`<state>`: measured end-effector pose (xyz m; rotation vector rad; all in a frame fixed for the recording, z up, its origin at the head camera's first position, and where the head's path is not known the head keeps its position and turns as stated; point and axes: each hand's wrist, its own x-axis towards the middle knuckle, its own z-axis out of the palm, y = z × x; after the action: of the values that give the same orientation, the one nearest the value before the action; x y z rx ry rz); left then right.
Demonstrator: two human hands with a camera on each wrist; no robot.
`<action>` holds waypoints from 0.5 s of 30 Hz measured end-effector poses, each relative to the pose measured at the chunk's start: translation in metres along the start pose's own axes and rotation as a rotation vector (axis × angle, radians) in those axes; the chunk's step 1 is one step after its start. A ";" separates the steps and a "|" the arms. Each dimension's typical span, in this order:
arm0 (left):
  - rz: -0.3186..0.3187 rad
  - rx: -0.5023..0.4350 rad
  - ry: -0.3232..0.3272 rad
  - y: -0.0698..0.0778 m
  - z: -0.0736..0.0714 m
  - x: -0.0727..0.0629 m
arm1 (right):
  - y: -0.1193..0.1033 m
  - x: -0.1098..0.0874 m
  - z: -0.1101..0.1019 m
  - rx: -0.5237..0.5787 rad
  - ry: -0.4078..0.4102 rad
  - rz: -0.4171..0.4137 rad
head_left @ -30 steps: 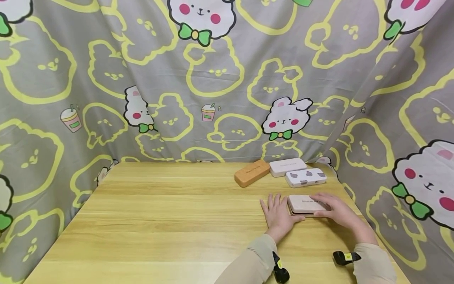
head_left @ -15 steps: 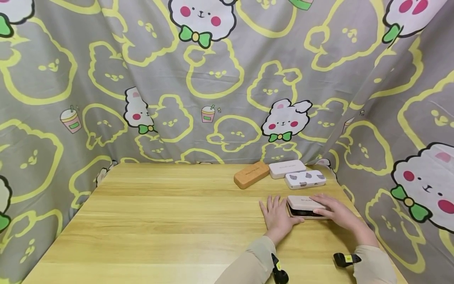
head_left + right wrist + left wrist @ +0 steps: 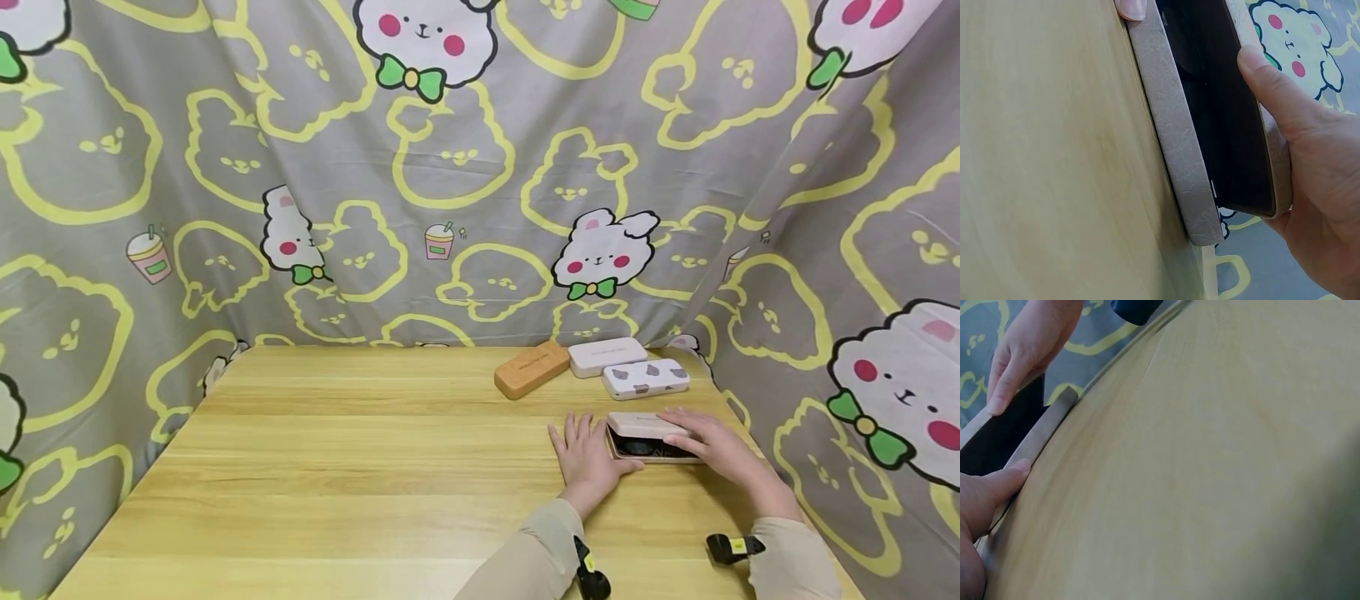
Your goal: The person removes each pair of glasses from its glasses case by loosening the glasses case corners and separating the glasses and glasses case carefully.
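Note:
A pinkish-beige glasses case lies near the table's right side, its lid partly raised. Dark contents, apparently black glasses, show in the gap. With thumb on the lid's front edge and fingers around its far side, my right hand grips the lid near its right end. My left hand rests at the left end, fingers spread straight on the table. Its thumb lies against the front wall of the base, seen from close in both wrist views.
Behind stand three more glasses cases: an orange one, a white one and a white one with grey patches. The wooden table ends against a patterned grey curtain at the back and right.
The case's lid has tilted up from nearly closed, raised by my right hand, and the dark inside has come into sight. My left hand has stayed in place.

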<state>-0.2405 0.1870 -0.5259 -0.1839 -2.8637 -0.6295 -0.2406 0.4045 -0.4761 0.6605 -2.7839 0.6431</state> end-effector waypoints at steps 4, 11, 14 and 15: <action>-0.003 0.001 -0.011 0.001 -0.001 0.002 | 0.002 0.003 -0.001 0.011 0.031 -0.027; -0.045 -0.029 -0.051 0.005 -0.008 0.003 | -0.001 0.008 0.003 -0.063 0.137 -0.045; -0.058 -0.052 -0.069 0.007 -0.010 0.002 | -0.003 0.008 0.003 -0.071 0.166 -0.034; -0.059 -0.057 -0.068 0.007 -0.010 0.002 | -0.003 0.008 0.003 -0.066 0.171 -0.028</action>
<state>-0.2397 0.1893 -0.5134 -0.1321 -2.9276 -0.7298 -0.2460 0.3974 -0.4754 0.6004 -2.6219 0.5704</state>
